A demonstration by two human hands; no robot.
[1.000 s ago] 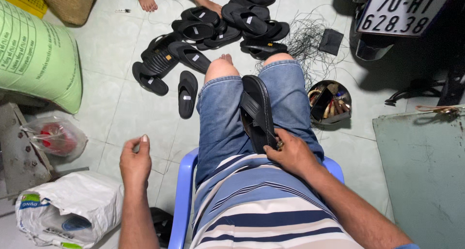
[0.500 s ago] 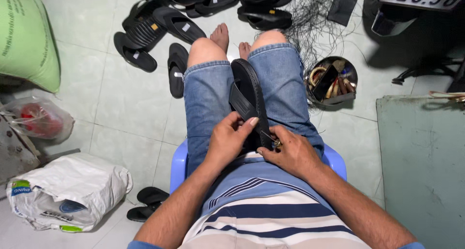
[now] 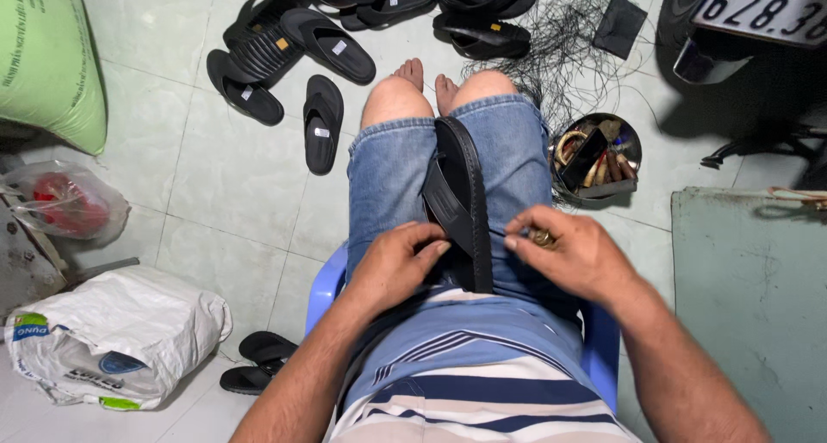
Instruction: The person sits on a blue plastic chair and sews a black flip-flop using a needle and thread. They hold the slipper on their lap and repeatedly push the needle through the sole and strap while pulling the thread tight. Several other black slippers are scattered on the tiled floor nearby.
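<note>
A black sandal (image 3: 461, 198) stands on edge between my knees, resting on my denim shorts. My left hand (image 3: 398, 264) presses against its strap side with the fingertips on the sole's edge. My right hand (image 3: 573, 252) sits on my right thigh, thumb and forefinger pinched together beside the sandal; a thin dark thread seems to run from them to the sole, though it is hard to make out. I sit on a blue plastic stool (image 3: 326, 290).
Many black sandals (image 3: 284, 51) lie on the tiled floor ahead, with a tangle of black thread (image 3: 568, 30). A round metal tin of tools (image 3: 596, 157) stands by my right knee. Green sack (image 3: 47, 60), white sack (image 3: 108, 331) and plastic bag (image 3: 65, 204) at left; a motorbike's rear (image 3: 741, 30) top right.
My left hand came in from the left side of the stool onto the sandal. My right hand slid off the sandal to its right, fingers pinched. The camera tilted further down.
</note>
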